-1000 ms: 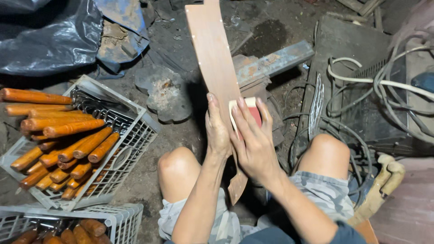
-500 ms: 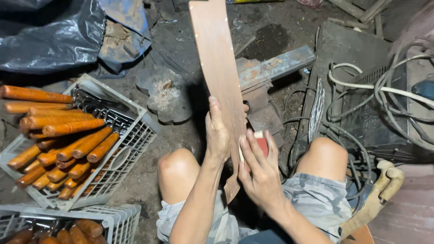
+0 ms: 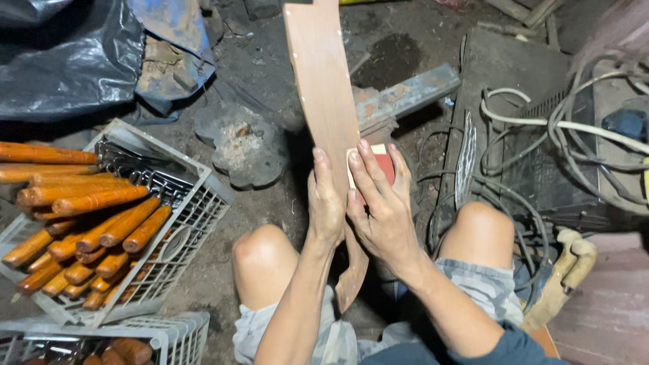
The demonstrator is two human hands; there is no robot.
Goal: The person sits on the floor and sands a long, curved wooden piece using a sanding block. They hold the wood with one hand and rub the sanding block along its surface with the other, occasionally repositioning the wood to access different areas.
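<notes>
Head view, looking down between the seated person's knees to the dirt floor (image 3: 270,81). A long, flat wooden blank (image 3: 323,88), cut to a curved blade-like outline, stands nearly upright in front of the person. Its long axis runs from a narrow lower end between the thighs up and slightly leftward to the top edge of the frame, where its far end is cut off from view.

The left hand (image 3: 326,203) is closed around the blank's lower-middle section, thumb on the near face and fingers wrapped behind, so that it bears the piece. The right hand (image 3: 380,203) lies just beside it on the blank's right edge, fingers extended and pressed flat over a small red-and-pale sanding block (image 3: 382,162), which it holds against the wood. The two hands touch or nearly touch; both sit at about the same height on the blank, the right being the one on the block. Most of the blank's length extends above the hands, away from the body.

At the floor's left edge stands a white plastic crate (image 3: 196,203) filled with turned orange-brown wooden handles (image 3: 101,230). A second crate (image 3: 169,338) lies at the lower left corner. Grey cables (image 3: 541,122) are coiled at the right, beyond the right knee.
</notes>
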